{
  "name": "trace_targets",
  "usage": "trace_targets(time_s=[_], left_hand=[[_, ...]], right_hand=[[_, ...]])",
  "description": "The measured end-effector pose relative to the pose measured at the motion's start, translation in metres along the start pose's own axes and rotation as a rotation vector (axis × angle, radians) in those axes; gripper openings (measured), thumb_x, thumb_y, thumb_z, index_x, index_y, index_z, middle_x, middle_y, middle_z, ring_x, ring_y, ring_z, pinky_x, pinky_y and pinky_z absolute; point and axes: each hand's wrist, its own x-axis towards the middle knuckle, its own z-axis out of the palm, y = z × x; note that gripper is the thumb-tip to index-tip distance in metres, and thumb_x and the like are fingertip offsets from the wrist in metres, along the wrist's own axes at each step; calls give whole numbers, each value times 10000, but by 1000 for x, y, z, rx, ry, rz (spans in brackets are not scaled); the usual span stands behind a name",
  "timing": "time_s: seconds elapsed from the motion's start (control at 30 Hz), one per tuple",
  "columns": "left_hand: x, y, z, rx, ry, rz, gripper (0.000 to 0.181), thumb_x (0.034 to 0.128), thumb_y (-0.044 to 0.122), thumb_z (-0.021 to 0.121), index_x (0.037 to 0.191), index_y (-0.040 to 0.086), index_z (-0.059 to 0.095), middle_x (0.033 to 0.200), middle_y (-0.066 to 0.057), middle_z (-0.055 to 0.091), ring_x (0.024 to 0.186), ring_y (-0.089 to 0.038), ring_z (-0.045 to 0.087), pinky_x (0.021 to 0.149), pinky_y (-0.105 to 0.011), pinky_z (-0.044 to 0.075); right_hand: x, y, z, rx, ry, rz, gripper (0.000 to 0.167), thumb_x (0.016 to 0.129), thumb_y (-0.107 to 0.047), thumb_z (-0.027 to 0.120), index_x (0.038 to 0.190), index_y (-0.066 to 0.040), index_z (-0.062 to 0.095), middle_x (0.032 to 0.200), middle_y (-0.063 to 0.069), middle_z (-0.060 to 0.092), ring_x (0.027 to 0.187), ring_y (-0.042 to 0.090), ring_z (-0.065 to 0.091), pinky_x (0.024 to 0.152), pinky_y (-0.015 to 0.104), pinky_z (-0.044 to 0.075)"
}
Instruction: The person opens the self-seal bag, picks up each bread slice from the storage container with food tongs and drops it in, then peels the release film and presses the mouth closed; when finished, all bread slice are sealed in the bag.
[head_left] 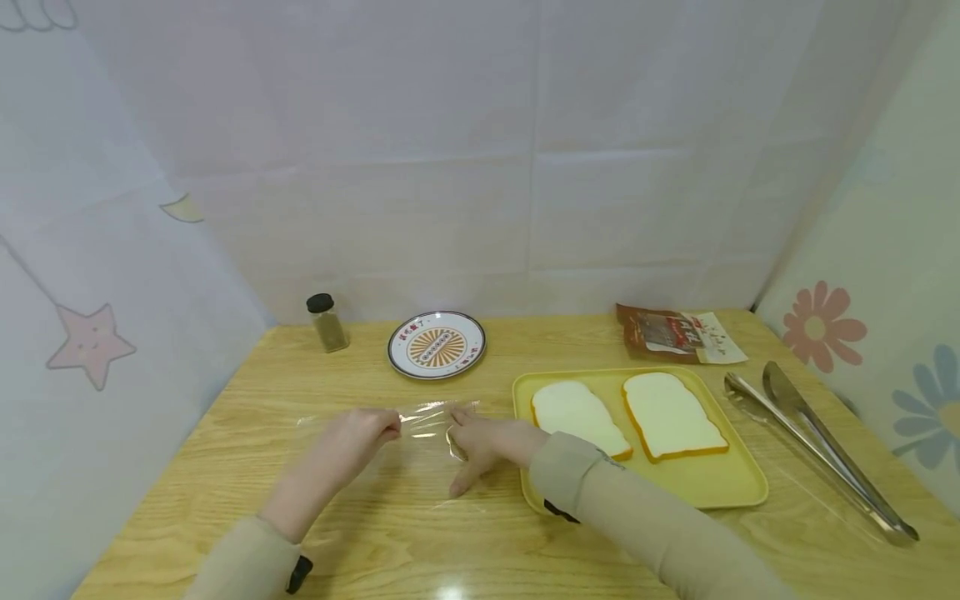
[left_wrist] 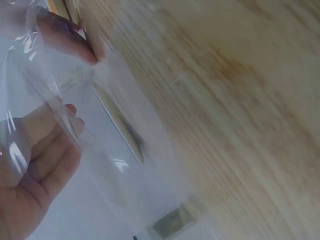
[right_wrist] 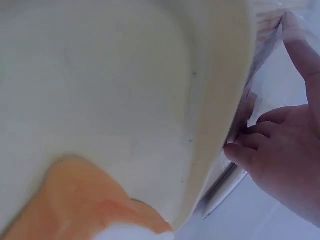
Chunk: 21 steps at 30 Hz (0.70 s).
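Observation:
A sheet of clear plastic film point(head_left: 424, 419) lies over the wooden table between my two hands, glinting and wrinkled. My left hand point(head_left: 356, 439) is raised slightly, its fingers curled as they pinch the film. In the left wrist view the loose film point(left_wrist: 107, 172) hangs in front of that hand point(left_wrist: 42, 172). My right hand point(head_left: 483, 443) rests on the film with thumb and fingers spread, just left of the yellow tray point(head_left: 667, 492). The right wrist view has its thumb stretched out and the fingertips down beside the tray rim point(right_wrist: 220, 110).
Two white bread slices point(head_left: 581, 415) with orange crusts lie on the tray. Behind the film are a round patterned plate point(head_left: 437, 346) and a black-capped jar point(head_left: 328, 325). A brown food packet point(head_left: 671, 335) lies at the back right, metal tongs point(head_left: 813, 446) at the right.

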Motion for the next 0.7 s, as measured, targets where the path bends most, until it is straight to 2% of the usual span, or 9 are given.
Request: trace_targets(time_s=[0.2, 0.27, 0.33, 0.43, 0.5, 0.57, 0.7], left_hand=[[-1, -1, 0, -47, 133, 33, 93, 789, 33, 718, 817, 105, 665, 781, 25, 679, 706, -110, 639, 644, -261, 551], [-1, -1, -1, -70, 150, 54, 127, 771, 2, 727, 865, 78, 690, 805, 1, 687, 734, -132, 653, 660, -274, 561], [0, -2, -1, -88, 135, 67, 189, 757, -31, 727, 928, 47, 710, 809, -17, 674, 733, -138, 647, 651, -267, 560], [-1, -4, -1, -115, 82, 59, 199, 757, -63, 714, 944, 5, 723, 751, -9, 607, 663, -87, 574, 580, -217, 519], [-2, -5, 0, -113, 55, 32, 124, 767, -40, 717, 879, 11, 733, 702, 24, 549, 627, -48, 515, 540, -189, 479], [-4, -6, 1, -88, 48, 6, 35, 783, 14, 727, 787, 48, 725, 673, 56, 519, 613, -26, 487, 526, -184, 463], [-3, -4, 1, -15, 69, -9, 133, 803, 118, 736, 699, 145, 658, 654, 95, 540, 616, -33, 524, 555, -213, 488]], right_hand=[[3, -5, -5, -40, -45, 46, 1109, 738, -553, 732, 1502, -16, 135, 1585, 152, 45, 1470, 260, 49, 1215, 321, 116], [3, -6, -5, -49, -52, 57, 1107, 732, -563, 732, 1497, -9, 155, 1584, 155, 58, 1470, 265, 52, 1215, 328, 120], [3, -6, -5, -63, -51, 58, 1049, 725, -569, 735, 1471, -8, 256, 1583, 153, 77, 1469, 274, 58, 1215, 340, 126], [3, -6, -5, -69, -53, 71, 1070, 712, -579, 740, 1472, -5, 251, 1585, 149, 69, 1470, 277, 50, 1215, 342, 120], [2, -7, -4, -66, -51, 84, 1116, 695, -587, 749, 1484, -9, 212, 1585, 151, 63, 1470, 275, 50, 1215, 340, 119], [1, -8, -4, -51, -55, 104, 1210, 677, -594, 756, 1506, -16, 92, 1586, 153, 43, 1470, 266, 43, 1215, 333, 120], [1, -10, -3, -58, -53, 128, 1230, 650, -615, 760, 1510, -38, 96, 1588, 142, 56, 1470, 264, 58, 1212, 341, 144]])
